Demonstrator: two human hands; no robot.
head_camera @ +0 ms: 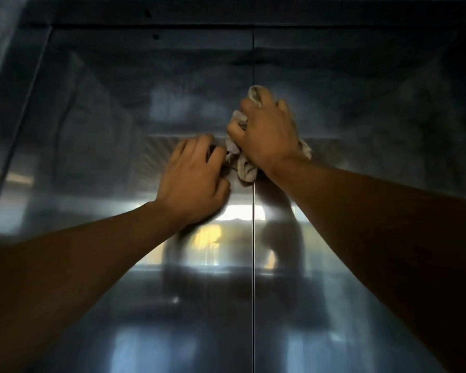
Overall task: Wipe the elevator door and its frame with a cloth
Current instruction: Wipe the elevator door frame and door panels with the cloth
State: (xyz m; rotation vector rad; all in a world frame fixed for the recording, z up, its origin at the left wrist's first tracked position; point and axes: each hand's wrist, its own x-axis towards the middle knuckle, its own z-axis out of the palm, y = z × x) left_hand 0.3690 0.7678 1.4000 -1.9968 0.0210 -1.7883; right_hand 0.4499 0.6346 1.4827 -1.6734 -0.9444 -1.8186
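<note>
A shiny steel elevator door of two panels fills the view, with its centre seam running straight up and down. My right hand is closed on a crumpled grey cloth and holds it against the door right at the seam, at about head height. Cloth ends stick out above my knuckles and below my wrist. My left hand lies on the left panel just left of the cloth, fingers curled and apart, its fingertips touching the cloth's edge. The steel frame runs up the left side.
The door's top frame crosses the upper edge of the view, with two small dark marks on it. The steel mirrors bright windows and my own dark outline. The right side of the door lies in deep shadow.
</note>
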